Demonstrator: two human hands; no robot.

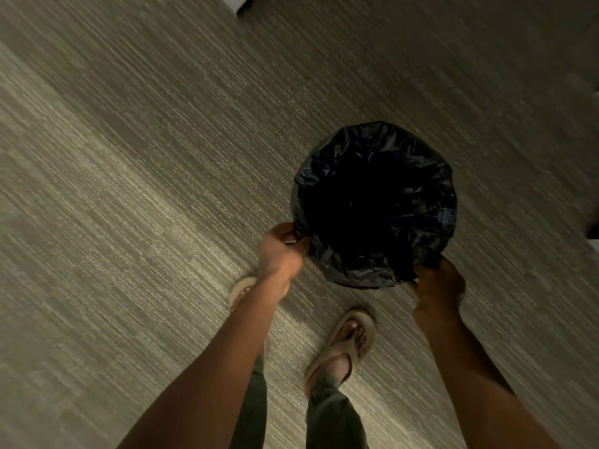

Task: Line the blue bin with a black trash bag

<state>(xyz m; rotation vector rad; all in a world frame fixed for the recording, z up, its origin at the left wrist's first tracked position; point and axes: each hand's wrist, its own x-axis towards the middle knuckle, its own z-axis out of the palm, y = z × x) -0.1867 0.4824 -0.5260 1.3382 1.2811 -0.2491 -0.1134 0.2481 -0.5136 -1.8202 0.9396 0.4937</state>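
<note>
I look straight down at a round bin on the carpet. A black trash bag [372,273] is draped over its whole rim and hangs into the dark inside. Only a small bluish patch of the bin [449,217] shows through at the right rim. My left hand [280,254] pinches the bag's edge at the near-left of the rim. My right hand [439,286] grips the bag's edge at the near-right.
Grey-beige striped carpet [129,189] surrounds the bin. My two feet in tan flip-flops [346,345] stand just below it. A white object [236,1] sits at the top edge and a dark shape [593,228] at the right edge.
</note>
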